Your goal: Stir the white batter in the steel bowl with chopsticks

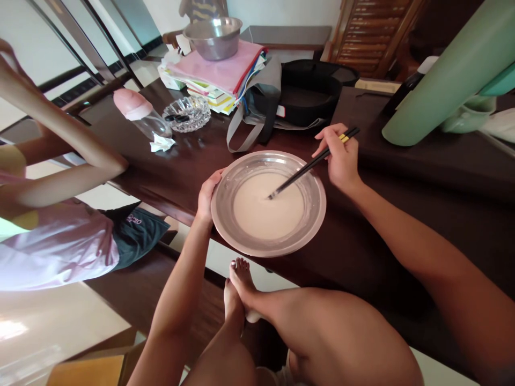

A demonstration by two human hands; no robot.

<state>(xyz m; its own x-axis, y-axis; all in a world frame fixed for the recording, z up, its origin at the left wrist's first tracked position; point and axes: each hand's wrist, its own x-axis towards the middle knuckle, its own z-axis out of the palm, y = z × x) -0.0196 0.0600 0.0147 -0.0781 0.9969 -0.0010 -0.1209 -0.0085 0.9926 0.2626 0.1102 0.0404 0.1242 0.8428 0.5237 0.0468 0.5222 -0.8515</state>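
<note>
A wide metal bowl [317, 220] stands at the near edge of the dark table, holding a pale, creamy liquid like batter [261, 220]. My left hand [208, 194] grips the bowl's left rim, its fingers mostly hidden behind the wall. Above the bowl's right side, my right hand [340, 158] is closed around black chopsticks [300, 172] with yellow bands near the top. Their tips dip into the liquid near its middle, slanting down to the left.
Behind the bowl lie a grey and black bag [298, 96], a glass ashtray [187, 113], a pink-capped bottle [139, 112] and a crumpled tissue [161, 143]. Another metal bowl [215, 40] tops a stack of books [213, 94]. A green cylinder [438, 80] rises at right. A person's elbow [116, 163] rests at left.
</note>
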